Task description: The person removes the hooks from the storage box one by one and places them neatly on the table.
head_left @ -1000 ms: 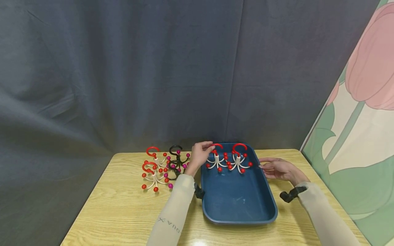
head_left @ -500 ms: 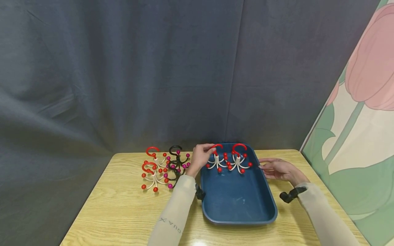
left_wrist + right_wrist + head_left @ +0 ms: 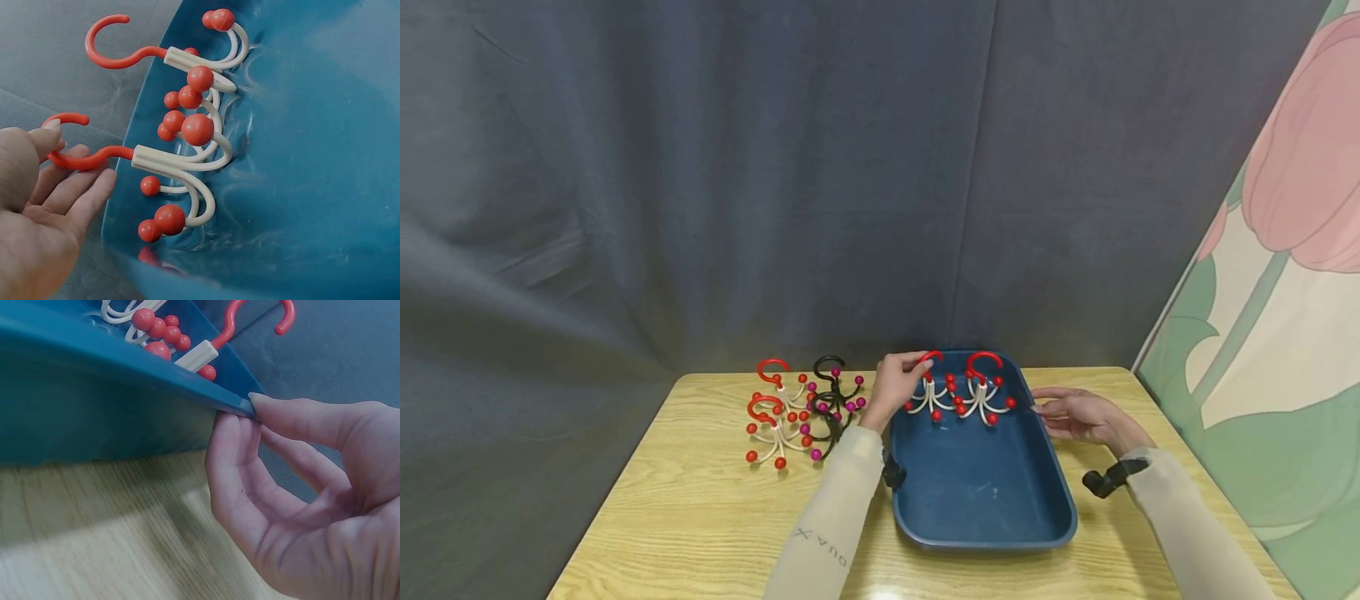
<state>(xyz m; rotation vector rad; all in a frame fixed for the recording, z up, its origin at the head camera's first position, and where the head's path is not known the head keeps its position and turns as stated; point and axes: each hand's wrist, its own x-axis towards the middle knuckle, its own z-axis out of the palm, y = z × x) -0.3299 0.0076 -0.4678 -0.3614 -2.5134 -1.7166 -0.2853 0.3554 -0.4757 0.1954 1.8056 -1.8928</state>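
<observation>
Two hook hangers with red top hooks, white curved arms and red ball tips stand side by side in the far end of a blue tray (image 3: 985, 500). My left hand (image 3: 897, 382) reaches over the tray's left rim and grips the left hanger (image 3: 162, 159) by its red hook, thumb (image 3: 47, 137) over the curve and fingers behind it. The second hanger (image 3: 981, 398) is just to the right, its ball tips close against the first. At the tray's right side, my right hand (image 3: 1078, 415) pinches the rim (image 3: 240, 403) between thumb and fingertips.
Left of the tray, two more red-and-white hangers (image 3: 775, 435) and two black hangers with magenta balls (image 3: 833, 390) stand on the wooden table (image 3: 700, 517); my left forearm partly covers them. A dark curtain (image 3: 820, 183) hangs behind the table, and a flower-patterned panel (image 3: 1285, 275) is on the right.
My left hand has shifted slightly to the right at the red hook, its forearm along with it. The right hand stays on the rim, and the hangers keep their places.
</observation>
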